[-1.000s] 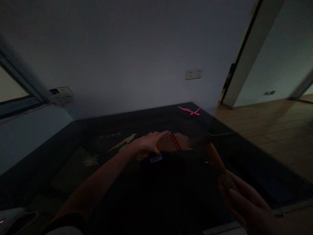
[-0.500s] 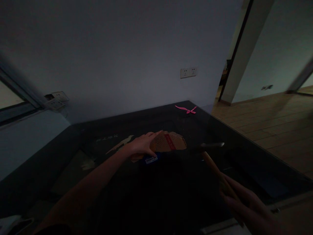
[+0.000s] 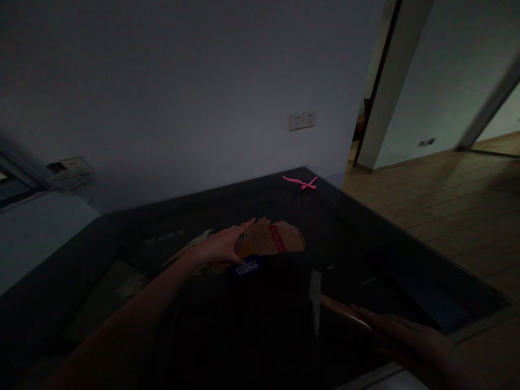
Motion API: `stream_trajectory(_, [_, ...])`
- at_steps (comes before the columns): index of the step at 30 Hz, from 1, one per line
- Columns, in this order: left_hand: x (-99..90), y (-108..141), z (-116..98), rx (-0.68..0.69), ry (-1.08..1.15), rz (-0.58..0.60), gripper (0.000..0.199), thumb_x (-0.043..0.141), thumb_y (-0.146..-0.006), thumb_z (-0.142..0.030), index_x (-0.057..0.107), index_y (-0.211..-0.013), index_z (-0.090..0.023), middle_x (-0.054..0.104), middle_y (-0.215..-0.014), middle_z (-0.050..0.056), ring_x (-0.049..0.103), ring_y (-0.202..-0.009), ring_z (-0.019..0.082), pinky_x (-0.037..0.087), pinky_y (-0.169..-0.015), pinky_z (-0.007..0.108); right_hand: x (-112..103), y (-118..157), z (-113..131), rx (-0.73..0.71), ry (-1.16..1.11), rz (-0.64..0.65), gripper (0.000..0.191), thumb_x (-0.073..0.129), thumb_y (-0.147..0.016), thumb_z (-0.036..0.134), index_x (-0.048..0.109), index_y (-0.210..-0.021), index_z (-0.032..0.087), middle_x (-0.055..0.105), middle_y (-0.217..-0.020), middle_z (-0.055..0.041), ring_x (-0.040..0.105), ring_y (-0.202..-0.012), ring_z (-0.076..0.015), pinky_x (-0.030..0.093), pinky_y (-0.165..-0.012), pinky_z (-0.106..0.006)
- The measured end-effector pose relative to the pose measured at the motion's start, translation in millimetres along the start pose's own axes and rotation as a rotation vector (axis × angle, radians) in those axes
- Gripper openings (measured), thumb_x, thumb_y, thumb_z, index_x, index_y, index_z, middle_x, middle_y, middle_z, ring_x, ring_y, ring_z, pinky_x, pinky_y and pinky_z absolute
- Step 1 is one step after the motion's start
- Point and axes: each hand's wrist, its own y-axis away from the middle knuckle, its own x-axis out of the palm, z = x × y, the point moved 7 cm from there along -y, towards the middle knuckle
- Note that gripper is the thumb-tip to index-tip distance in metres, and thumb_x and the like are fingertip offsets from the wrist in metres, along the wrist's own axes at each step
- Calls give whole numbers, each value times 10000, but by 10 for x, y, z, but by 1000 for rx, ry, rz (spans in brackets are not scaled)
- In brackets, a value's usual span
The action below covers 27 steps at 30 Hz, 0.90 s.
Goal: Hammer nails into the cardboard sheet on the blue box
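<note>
My left hand (image 3: 223,246) lies with fingers spread over the left part of a brown cardboard piece (image 3: 286,238) that has a red stripe. Beside its thumb is a blue item with a white label (image 3: 247,267). My right hand (image 3: 400,333), at the lower right, is wrapped round the wooden handle of a tool (image 3: 345,311). The tool's blurred, pale head (image 3: 315,303) is above the dark table, to the right of and nearer than the cardboard. Whether my left hand grips the cardboard's edge is hard to see.
A pink ribbon (image 3: 303,183) lies near the far corner of the dark glossy table (image 3: 341,216). A flat dark object (image 3: 426,295) lies at the right. Wall sockets (image 3: 303,120) are behind the table. Wooden floor (image 3: 406,200) shows on the right.
The tool in my right hand has swung round, its head now lower and further left. My left hand stays over the cardboard, and the whole view has shifted slightly.
</note>
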Motion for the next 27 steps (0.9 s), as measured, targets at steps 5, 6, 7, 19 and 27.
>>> stream_trajectory(5, [-53,-542,-95,60,14,-12,1191,766,-597,-446,31,-1511,-242,415,-1443,142,478,-1239,331,398,-970,382,64,-244,306,-70,168,160,387,540,-883,274,613,-1263,270,725,-1126,-80,724,-895,-257,595,-723,-324])
stream_trajectory(6, [-61,-665,-137,77,17,-8,1190,766,-597,-443,33,-1511,-237,419,-1440,143,477,-1239,332,395,-972,383,77,-312,368,-71,193,181,352,514,-897,259,624,-1231,252,733,-1099,-81,730,-859,-250,594,-699,-327])
stream_trajectory(7, [-69,-788,-181,95,18,-6,1193,768,-595,-437,33,-1512,-229,425,-1437,145,476,-1239,333,390,-976,384,92,-383,424,-71,219,199,322,498,-906,250,631,-1200,238,741,-1061,-79,734,-819,-243,592,-671,-328])
stream_trajectory(19, [-130,-1715,-396,150,-68,-7,1245,780,-562,-492,17,-1510,-227,388,-1462,166,431,-1276,357,358,-1015,428,435,-1265,757,-253,406,307,271,500,-917,301,629,-1137,212,728,-1017,-86,702,-833,-227,501,-693,-305])
stream_trajectory(27, [-154,-1843,-437,140,-86,-56,1262,780,-568,-527,-40,-1499,-296,344,-1470,154,404,-1293,365,370,-1015,463,582,-1778,682,-305,364,348,298,468,-941,342,611,-1176,229,721,-1067,-75,681,-929,-218,484,-772,-301])
